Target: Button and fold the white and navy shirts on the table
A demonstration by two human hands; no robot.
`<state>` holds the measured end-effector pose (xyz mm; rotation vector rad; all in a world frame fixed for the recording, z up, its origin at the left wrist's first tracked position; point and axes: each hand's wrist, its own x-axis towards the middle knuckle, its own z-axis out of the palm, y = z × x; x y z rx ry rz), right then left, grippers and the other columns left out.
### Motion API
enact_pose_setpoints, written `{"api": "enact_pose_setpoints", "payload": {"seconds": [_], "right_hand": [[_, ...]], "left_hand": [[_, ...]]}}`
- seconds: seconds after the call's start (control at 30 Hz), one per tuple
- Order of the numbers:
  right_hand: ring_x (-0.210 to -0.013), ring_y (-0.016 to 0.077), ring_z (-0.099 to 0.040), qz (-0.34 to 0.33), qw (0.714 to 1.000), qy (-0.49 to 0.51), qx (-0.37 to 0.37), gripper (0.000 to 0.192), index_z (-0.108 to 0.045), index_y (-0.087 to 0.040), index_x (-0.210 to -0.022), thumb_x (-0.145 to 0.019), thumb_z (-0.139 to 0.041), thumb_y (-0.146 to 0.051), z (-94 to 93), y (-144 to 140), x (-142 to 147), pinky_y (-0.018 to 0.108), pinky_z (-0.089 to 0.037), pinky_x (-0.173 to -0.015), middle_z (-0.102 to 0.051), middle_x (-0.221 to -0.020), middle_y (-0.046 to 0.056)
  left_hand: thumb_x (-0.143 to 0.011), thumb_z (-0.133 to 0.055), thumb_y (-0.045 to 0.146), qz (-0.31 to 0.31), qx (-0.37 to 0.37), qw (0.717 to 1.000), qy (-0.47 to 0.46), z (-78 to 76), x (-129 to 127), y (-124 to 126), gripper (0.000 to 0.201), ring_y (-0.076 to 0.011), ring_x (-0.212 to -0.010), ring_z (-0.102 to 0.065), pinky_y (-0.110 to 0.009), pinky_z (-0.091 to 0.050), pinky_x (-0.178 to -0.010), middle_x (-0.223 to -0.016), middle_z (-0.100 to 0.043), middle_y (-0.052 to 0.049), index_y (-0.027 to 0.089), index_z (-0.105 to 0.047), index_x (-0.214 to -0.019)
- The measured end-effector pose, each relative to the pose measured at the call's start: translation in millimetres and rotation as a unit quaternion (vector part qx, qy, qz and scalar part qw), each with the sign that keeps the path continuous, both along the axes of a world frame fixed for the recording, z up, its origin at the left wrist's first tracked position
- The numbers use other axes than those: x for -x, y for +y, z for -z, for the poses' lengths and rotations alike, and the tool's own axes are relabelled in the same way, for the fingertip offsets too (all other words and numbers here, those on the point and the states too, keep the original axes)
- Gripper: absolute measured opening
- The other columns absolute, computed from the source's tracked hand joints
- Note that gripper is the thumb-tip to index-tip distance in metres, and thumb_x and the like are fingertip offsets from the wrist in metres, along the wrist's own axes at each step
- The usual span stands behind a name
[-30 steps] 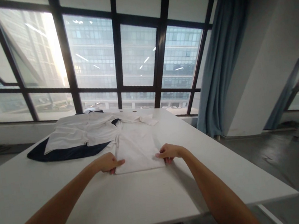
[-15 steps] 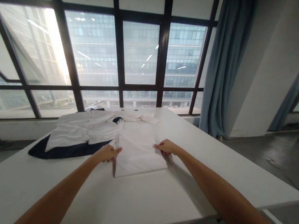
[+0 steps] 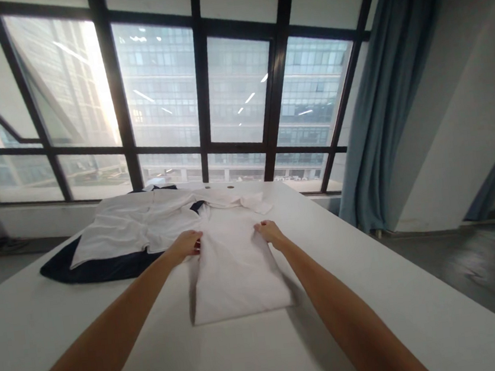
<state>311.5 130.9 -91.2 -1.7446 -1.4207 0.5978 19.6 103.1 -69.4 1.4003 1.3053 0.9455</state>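
A white shirt [image 3: 240,275], folded into a long narrow panel, lies in front of me with its straight edge toward me. My left hand [image 3: 187,245] pinches its left side, and my right hand [image 3: 269,232] pinches its right side at about the same height. The near part of the panel seems slightly raised, with a shadow beneath its left side. At the far end a sleeve spreads to the right. A small dark patch shows near its upper left.
More white clothing [image 3: 122,223] lies spread at the left, over a dark navy garment [image 3: 100,270]. All of it rests on a white table [image 3: 151,363]. Behind stand large windows [image 3: 158,88] with dark frames, and a blue curtain [image 3: 382,110] hangs at the right.
Both hands have shifted a little farther up the shirt's sides. The folded panel now reaches nearer to me and shows more of its length. The camera view has tilted slightly.
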Motion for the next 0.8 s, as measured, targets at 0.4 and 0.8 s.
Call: {"api": "enact_pose_setpoints", "payload": {"seconds": [0.4,0.8], "right_hand": [[-0.134,0.0264,-0.034,-0.082,0.930,-0.349,-0.078,0.052,-0.041,-0.015,-0.139,-0.092,-0.043,-0.036,-11.8,-51,50,0.042,-0.025,-0.109,-0.039,-0.145,0.016],[-0.144,0.0260,-0.008,-0.214,0.891,-0.399,0.042,0.077,-0.019,-0.016,-0.151,-0.092,-0.014,-0.064,10.3,-49,51,0.051,-0.002,-0.113,-0.013,-0.157,0.012]], "left_hand": [[-0.090,-0.041,0.042,-0.048,-0.281,0.847,0.450,-0.1,-24,-29,0.040,-0.0299,-0.116,-0.054,-0.044,-0.040,-0.096,-0.118,-0.063,-0.017,0.014,-0.061,-0.111],[-0.090,-0.027,0.061,0.142,-0.239,0.815,0.509,46.3,-41,-34,0.076,-0.0294,-0.142,-0.019,-0.044,-0.018,-0.113,-0.153,-0.022,-0.017,0.008,-0.033,-0.145]]}}
